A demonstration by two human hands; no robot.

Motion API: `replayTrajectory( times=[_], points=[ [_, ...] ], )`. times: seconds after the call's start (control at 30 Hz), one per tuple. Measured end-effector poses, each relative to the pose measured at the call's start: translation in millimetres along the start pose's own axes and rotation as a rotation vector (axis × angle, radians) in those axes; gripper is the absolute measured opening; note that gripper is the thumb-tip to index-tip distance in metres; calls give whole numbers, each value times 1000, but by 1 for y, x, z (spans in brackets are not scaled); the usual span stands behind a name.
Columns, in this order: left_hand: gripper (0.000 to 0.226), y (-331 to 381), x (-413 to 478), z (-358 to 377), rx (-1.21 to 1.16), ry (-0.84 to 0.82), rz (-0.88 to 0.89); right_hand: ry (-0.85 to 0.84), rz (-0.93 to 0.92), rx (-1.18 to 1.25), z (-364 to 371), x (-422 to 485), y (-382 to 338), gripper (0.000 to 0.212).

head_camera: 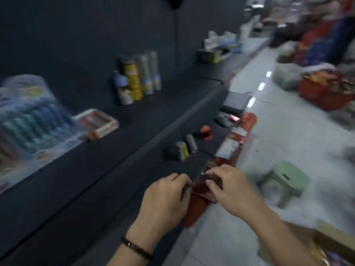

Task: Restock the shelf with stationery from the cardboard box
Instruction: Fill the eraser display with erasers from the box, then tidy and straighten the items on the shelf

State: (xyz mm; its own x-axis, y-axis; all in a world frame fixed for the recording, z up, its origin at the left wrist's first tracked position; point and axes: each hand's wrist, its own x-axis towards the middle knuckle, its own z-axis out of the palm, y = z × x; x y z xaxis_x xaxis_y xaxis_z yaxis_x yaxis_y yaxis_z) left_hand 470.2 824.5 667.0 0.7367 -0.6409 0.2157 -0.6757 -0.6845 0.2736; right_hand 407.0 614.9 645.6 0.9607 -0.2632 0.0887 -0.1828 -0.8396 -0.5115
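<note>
The frame is motion-blurred. Both hands meet at the front edge of the lower dark shelf (134, 169). My right hand (228, 189) grips a small dark red packet (206, 191) with curled fingers on top of it. My left hand (165, 196) has its fingers curled at the packet's left edge; whether it holds the packet is unclear. The cardboard box (330, 244) shows its open flap at the bottom right, with colourful items inside.
The upper shelf (153, 112) carries a clear pack of pens (28, 121), a red-and-white tray (98, 123) and several tubes (138, 77). Small items (186, 146) and a red one (206, 132) sit lower. A green stool (286, 179) and red baskets (326, 91) stand on the floor.
</note>
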Motion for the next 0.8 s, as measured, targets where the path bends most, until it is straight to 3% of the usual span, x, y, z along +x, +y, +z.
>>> replayTrajectory(
  times=[0.33,0.4,0.47,0.67,0.8],
  points=[
    [13,268,46,237,-88,-604,347,-150,783,116,-60,-227,347,45],
    [16,314,47,284,-74,-716,414,-145,936,148,-62,-275,395,29],
    [18,354,50,327,-52,-813,452,-121,1060,185,-59,-314,438,32],
    [17,433,78,458,-10,-1055,528,-131,1330,327,-32,-358,551,34],
    [17,466,104,568,-14,-1105,536,-68,1489,424,6,-356,635,31]
  ],
)
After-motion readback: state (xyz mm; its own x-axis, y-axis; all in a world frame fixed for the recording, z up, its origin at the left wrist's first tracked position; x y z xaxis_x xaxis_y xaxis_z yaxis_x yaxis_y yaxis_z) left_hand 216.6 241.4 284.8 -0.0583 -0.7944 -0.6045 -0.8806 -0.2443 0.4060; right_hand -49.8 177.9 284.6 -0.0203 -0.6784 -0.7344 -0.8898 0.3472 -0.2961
